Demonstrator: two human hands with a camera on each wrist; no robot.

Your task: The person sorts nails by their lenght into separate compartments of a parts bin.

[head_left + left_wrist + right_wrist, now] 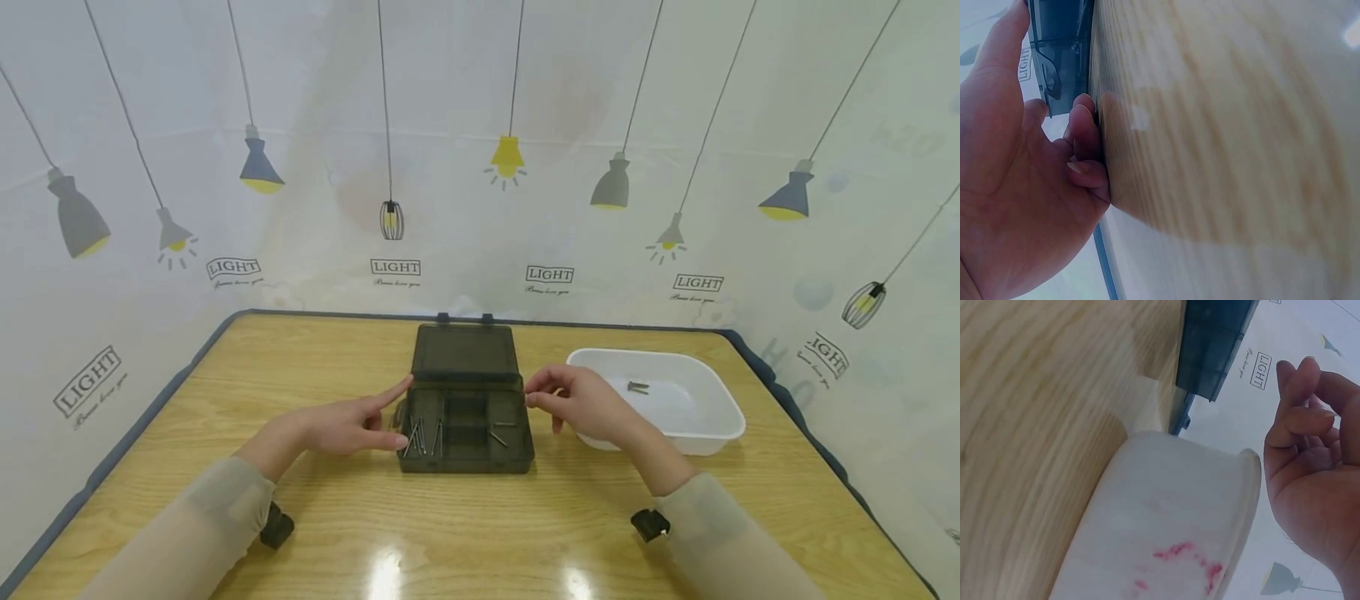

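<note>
A dark translucent compartment box (468,429) lies on the table with its lid (463,350) raised at the back. Long thin nails (420,437) lie in its left section, and shorter screws (498,437) in its right. My left hand (341,425) is at the box's left side, with forefinger and thumb stretched out to it and the other fingers folded under. At the box's right edge is my right hand (573,400), fingers bent, thumb and forefinger tips close together. I cannot tell whether something small sits between those tips.
To the right stands a white plastic bin (675,417) with several screws (637,387) in it; red marks show on its outer wall in the right wrist view. A wood-grain table (480,533) carries everything, and a lamp-printed cloth (465,108) hangs behind and at both sides.
</note>
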